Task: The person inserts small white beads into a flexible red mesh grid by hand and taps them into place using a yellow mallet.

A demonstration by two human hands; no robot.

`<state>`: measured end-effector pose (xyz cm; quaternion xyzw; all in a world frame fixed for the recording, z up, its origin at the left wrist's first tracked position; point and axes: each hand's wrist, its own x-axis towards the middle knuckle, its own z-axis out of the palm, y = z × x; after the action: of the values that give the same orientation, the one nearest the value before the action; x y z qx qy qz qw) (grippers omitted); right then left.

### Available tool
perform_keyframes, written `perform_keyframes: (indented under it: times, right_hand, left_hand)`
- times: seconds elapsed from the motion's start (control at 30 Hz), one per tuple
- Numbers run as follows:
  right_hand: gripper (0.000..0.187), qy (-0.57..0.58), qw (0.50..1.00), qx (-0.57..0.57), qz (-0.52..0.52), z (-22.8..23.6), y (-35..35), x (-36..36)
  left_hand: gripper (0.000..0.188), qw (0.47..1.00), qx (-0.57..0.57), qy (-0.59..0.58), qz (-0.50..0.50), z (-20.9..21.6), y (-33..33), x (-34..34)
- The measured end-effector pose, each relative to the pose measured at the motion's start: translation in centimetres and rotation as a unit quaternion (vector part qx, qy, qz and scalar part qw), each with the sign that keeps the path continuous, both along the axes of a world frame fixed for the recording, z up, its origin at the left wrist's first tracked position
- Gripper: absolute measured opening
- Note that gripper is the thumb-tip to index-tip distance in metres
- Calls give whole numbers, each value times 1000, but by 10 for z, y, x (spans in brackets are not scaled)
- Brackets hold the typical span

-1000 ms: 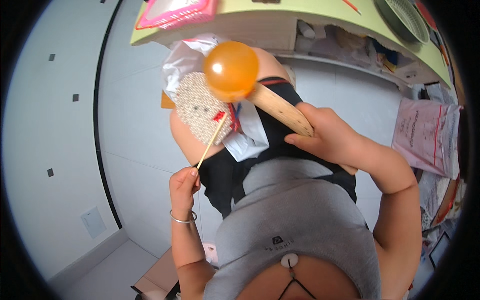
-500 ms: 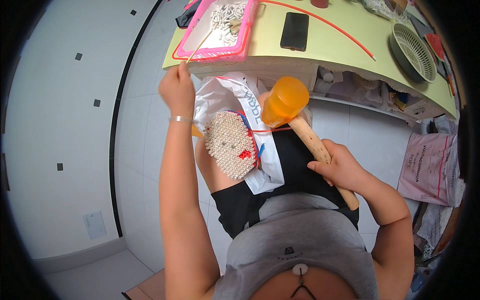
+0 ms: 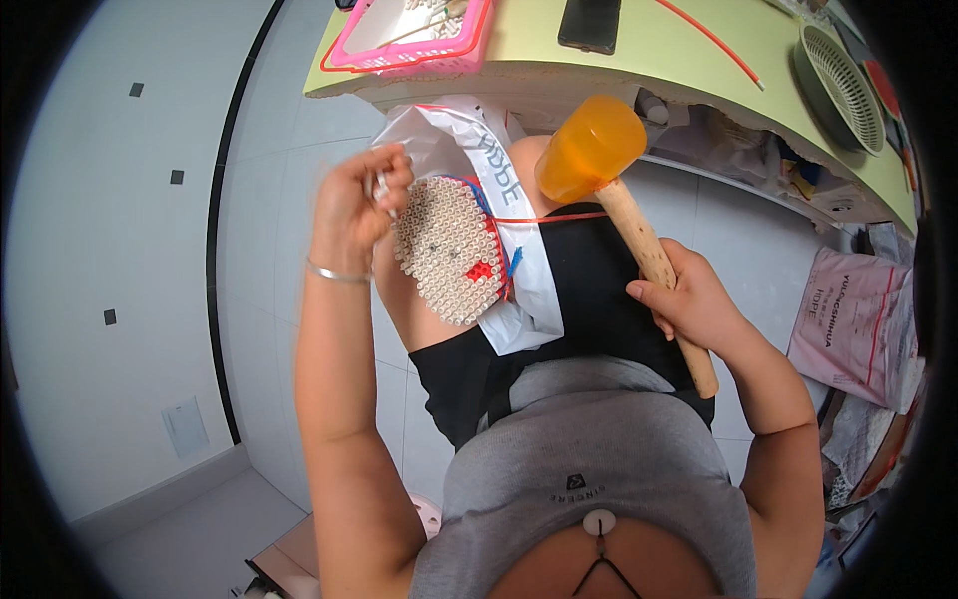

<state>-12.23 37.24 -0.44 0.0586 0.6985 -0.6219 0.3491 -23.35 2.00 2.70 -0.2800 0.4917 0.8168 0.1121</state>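
My right hand [image 3: 689,299] is wrapped round the wooden handle of a mallet [image 3: 591,150] with a translucent amber head, raised over my right thigh. Across my lap, on a white plastic bag [image 3: 534,309], rests an oval panel [image 3: 449,250] of tightly packed cream bead-like pieces, with a red patch and blue and red along its right edge. Just beyond the panel's upper left is my left hand [image 3: 361,205], slightly blurred, its fingers curled round small white pieces. Their exact shape is hard to make out.
A pink basket [image 3: 429,57] of small white pieces, with a thin stick [image 3: 414,33] in it, stands on the yellow-green table [image 3: 679,75]. A black phone [image 3: 589,24], a red tube [image 3: 714,45] and a dark green strainer basket [image 3: 838,90] lie further right. A printed sack [image 3: 853,324] stands at right.
My left hand has let go of the thin stick, which now lies in the pink basket, and has come back toward the panel with small white pieces. My right hand keeps the mallet.
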Motion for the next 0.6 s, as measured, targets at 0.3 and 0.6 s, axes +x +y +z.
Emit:
perform_keyframes:
  times: [0.3,0.6]
  right_hand:
    - [24,-1,1000,-5,24,-7,-13,-4]
    - [24,2,1000,-15,26,-2,-14,-1]
  left_hand:
    - [21,639,-668,316,-214,-29,49,117]
    - [14,629,-692,324,-143,-38,74,130]
